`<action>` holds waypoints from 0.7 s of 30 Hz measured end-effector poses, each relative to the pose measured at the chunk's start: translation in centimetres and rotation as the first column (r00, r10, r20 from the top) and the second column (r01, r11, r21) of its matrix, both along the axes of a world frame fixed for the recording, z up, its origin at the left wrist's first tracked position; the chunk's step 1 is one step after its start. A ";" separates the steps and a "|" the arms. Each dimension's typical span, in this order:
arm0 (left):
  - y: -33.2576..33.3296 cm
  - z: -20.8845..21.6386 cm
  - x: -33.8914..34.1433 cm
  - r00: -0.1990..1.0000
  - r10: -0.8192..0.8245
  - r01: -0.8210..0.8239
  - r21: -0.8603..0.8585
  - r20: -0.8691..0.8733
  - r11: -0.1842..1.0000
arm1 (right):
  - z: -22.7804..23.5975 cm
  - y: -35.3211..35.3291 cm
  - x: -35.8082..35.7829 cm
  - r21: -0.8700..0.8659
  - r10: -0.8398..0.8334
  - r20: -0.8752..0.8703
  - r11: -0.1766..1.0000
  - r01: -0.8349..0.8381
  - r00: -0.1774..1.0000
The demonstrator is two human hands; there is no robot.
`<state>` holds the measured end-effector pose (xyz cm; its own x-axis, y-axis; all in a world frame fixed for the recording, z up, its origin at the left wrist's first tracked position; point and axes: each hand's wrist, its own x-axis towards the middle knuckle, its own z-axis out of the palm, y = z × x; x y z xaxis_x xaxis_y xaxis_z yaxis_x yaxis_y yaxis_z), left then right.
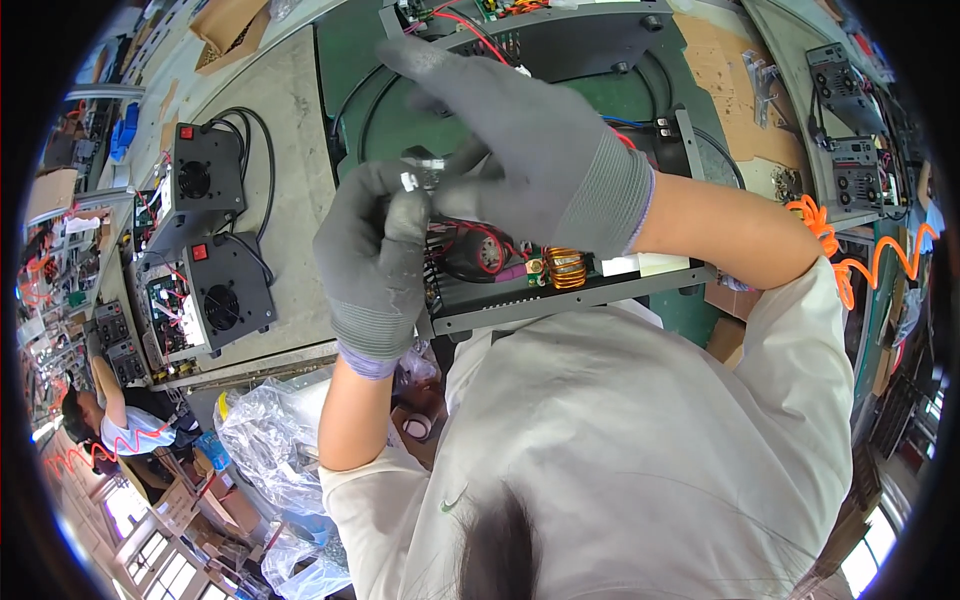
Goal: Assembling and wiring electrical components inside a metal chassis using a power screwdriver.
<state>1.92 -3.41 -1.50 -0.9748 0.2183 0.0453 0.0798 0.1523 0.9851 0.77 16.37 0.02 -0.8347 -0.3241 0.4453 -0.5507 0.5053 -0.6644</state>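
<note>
- The small part [430, 174] I'm handling looks dark and shiny, with a short white piece [408, 181] beside it; its finer shape is too small to make out.
- It sits in my fingers above the left end of an open dark metal box [570, 302], which lies toward the near edge of the green mat [345, 55].
- Red wires [490, 250] and a copper coil [566, 268] show inside the box.
- My left hand [375, 250], in a grey glove, comes up from the near side, thumb and fingers pinching the part.
- My right hand [540, 150], gloved alike, crosses over the box from the right, one finger stretched toward the mat's far left corner; I cannot tell whether its thumb and bent fingers pinch anything.
</note>
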 end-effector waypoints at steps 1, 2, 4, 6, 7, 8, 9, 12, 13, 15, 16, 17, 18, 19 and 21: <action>0.4 -0.4 0.3 0.998 0.063 -0.062 0.038 -0.017 0.997 | 0.3 0.3 0.0 0.082 0.001 0.084 0.997 -0.008 0.997; 0.5 -0.4 0.6 0.998 0.065 -0.064 0.039 -0.018 0.997 | 0.4 0.5 -0.1 0.164 -0.005 0.166 0.986 -0.023 0.986; 0.9 -0.4 1.0 0.984 0.154 -0.165 -0.144 -0.088 0.976 | -0.7 0.5 0.1 0.211 -0.010 0.116 0.977 -0.015 0.993; 1.1 0.3 1.1 0.977 0.153 -0.187 -0.245 -0.150 0.951 | -1.4 0.4 0.0 0.257 -0.009 0.068 0.966 -0.009 0.998; 1.2 0.5 1.2 0.965 0.152 -0.220 -0.342 -0.216 0.914 | -1.6 0.3 -0.3 0.233 -0.014 0.020 0.972 0.008 1.000; 1.2 0.1 1.0 0.966 0.146 -0.213 -0.343 -0.212 0.915 | -1.7 0.3 -0.6 0.209 -0.020 -0.028 0.978 0.025 0.999; 0.9 -0.4 0.7 0.922 0.102 -0.234 -0.328 -0.374 0.915 | -1.8 0.3 -0.8 0.209 -0.026 -0.025 0.977 0.030 0.999; 0.8 -1.1 0.5 0.821 0.016 -0.243 -0.324 -0.570 0.914 | -1.7 0.3 -1.0 0.380 0.079 0.102 0.918 -0.112 0.992; 0.7 -1.2 0.5 0.862 0.050 -0.241 -0.321 -0.504 0.916 | -1.7 0.3 -1.0 0.391 0.105 0.129 0.908 -0.148 0.986; 0.5 -1.4 0.3 0.899 0.083 -0.238 -0.322 -0.430 0.916 | -1.4 0.2 -1.1 0.398 0.133 0.160 0.898 -0.187 0.978; 0.5 -1.6 0.2 0.938 0.107 -0.198 -0.254 -0.330 0.947 | -1.0 0.2 -1.4 0.402 0.123 0.225 0.892 -0.207 0.967; 0.4 -1.7 0.0 0.966 0.123 -0.165 -0.179 -0.226 0.970 | -0.9 0.1 -1.5 0.406 0.113 0.288 0.885 -0.228 0.951; 0.4 -1.8 -0.2 0.968 0.120 -0.162 -0.181 -0.222 0.970 | -1.3 0.2 -1.6 0.404 0.111 0.292 0.886 -0.228 0.950; 0.3 -1.8 -0.4 0.982 0.133 -0.150 -0.130 -0.134 0.980 | -1.9 0.3 -1.8 0.389 0.094 0.228 0.904 -0.179 0.969; 0.0 -2.5 -1.0 0.971 0.132 -0.170 -0.187 -0.200 0.968 | -2.4 0.5 -2.7 0.371 0.071 0.164 0.920 -0.129 0.984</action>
